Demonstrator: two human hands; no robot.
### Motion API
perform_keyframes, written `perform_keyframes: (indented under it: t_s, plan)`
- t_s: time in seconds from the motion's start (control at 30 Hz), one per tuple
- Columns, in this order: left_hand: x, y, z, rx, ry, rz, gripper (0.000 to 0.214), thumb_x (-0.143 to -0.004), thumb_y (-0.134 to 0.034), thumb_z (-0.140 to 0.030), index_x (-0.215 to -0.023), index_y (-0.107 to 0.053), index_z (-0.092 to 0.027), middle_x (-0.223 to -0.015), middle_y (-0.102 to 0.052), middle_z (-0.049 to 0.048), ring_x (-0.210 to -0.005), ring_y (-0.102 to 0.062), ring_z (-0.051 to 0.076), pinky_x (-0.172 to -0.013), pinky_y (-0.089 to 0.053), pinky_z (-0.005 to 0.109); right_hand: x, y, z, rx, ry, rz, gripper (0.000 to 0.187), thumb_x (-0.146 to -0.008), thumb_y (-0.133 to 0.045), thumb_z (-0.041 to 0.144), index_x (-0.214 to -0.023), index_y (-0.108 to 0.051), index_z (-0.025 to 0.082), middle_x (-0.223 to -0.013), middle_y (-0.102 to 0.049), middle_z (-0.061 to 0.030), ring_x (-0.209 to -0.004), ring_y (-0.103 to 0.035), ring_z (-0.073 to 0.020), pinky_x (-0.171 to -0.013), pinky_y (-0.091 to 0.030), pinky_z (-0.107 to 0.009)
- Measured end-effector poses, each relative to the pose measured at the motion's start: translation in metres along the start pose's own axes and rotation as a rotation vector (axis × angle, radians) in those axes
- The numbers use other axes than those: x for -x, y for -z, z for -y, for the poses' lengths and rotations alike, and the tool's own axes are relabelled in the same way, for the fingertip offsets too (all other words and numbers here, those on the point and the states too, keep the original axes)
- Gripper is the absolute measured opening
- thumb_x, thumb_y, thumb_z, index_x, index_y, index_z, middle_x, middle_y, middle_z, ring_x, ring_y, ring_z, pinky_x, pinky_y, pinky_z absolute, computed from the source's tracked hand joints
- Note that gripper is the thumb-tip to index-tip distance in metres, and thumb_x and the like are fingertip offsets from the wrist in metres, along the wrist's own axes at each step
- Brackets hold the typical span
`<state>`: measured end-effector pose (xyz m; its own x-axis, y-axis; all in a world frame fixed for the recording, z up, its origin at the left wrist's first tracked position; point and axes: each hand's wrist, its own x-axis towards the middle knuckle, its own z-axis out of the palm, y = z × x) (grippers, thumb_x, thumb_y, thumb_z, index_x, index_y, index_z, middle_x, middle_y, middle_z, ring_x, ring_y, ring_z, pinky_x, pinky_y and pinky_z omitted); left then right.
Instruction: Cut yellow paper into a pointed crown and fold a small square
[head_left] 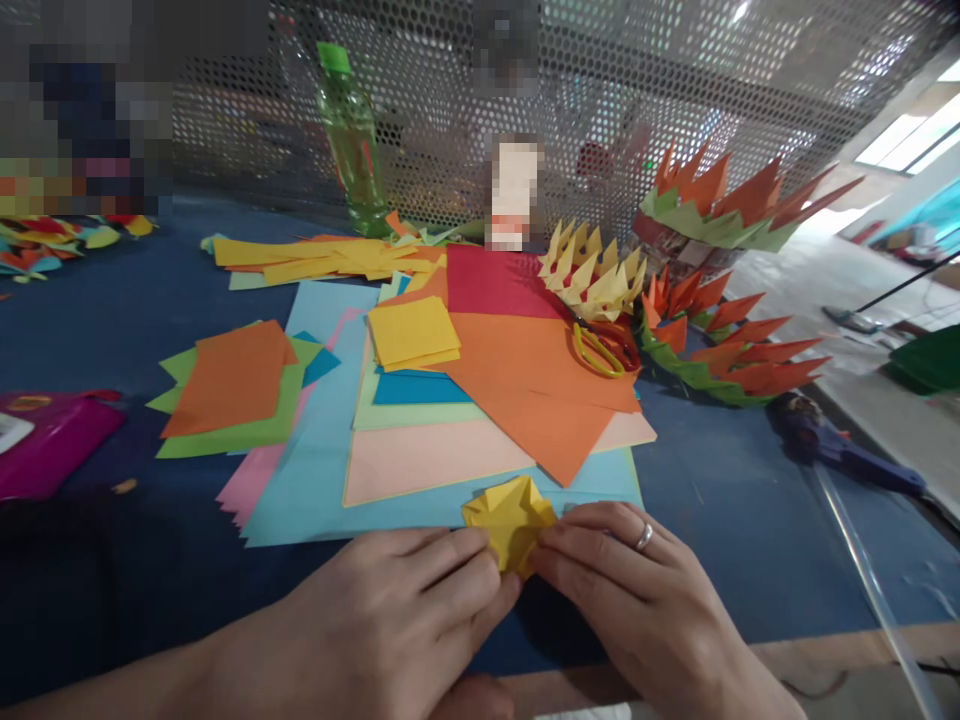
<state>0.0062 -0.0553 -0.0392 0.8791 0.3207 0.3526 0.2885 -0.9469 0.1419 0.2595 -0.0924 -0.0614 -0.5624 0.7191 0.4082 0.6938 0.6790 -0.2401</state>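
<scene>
A small piece of folded yellow paper (517, 515) is held between both hands near the front of the table. My left hand (405, 610) is closed on its left and near edge, fingers pressed together. On the other side, my right hand (637, 585), with a ring on one finger, pinches the paper's right edge. Just beyond the folded paper lie sheets of light blue paper (300, 500), pink paper (420, 460) and orange paper (525, 360). A stack of yellow squares (414, 333) rests on top of them.
Yellow-handled scissors (598, 352) lie by a yellow paper crown (592, 270). An orange and green crown (735, 345) stands at the right, near a blue glue gun (847, 450). A green-capped bottle (351, 145) stands at the back; a magenta packet (60, 440) lies left.
</scene>
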Motion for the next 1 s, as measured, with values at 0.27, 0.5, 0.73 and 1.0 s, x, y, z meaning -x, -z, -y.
perform_keyframes:
  t_s: [0.27,0.5,0.73,1.0]
  plan:
    - [-0.001,-0.002,-0.003,-0.024,0.023,-0.014,0.032,-0.099,-0.047,-0.032,-0.119,-0.064,-0.014,-0.105,-0.071,0.0077,-0.098,-0.065,0.019,-0.085,-0.052,0.031,-0.004,0.001,0.002,-0.001,0.029,-0.042,0.022,-0.098,-0.05,0.019,-0.107,-0.071,0.017,-0.105,-0.073,-0.0028,-0.1,-0.063,-0.017,-0.089,-0.053,-0.03]
    - [-0.003,-0.005,-0.005,-0.026,0.05,-0.051,0.033,-0.1,-0.044,-0.032,-0.118,-0.065,-0.013,-0.107,-0.072,0.0047,-0.102,-0.064,0.02,-0.088,-0.05,0.031,-0.012,0.008,0.01,0.002,0.001,-0.065,0.021,-0.093,-0.052,0.014,-0.096,-0.073,0.018,-0.092,-0.073,-0.0028,-0.091,-0.062,-0.0179,-0.081,-0.05,-0.033]
    - [-0.002,-0.007,-0.009,-0.011,0.085,-0.071,0.027,-0.097,-0.049,-0.028,-0.114,-0.067,-0.016,-0.105,-0.072,0.0031,-0.102,-0.063,0.02,-0.089,-0.049,0.031,-0.012,0.006,0.012,0.065,0.037,-0.069,0.027,-0.098,-0.046,0.022,-0.1,-0.073,0.024,-0.091,-0.074,0.0013,-0.092,-0.062,-0.0157,-0.088,-0.044,-0.032]
    - [-0.003,-0.008,-0.008,-0.022,0.094,-0.073,0.024,-0.096,-0.05,-0.024,-0.111,-0.067,-0.016,-0.103,-0.071,0.0027,-0.099,-0.063,0.019,-0.086,-0.049,0.03,-0.017,0.003,0.013,0.089,-0.014,-0.122,0.028,-0.097,-0.047,0.022,-0.091,-0.074,0.025,-0.082,-0.072,0.0015,-0.081,-0.059,-0.0142,-0.086,-0.041,-0.032]
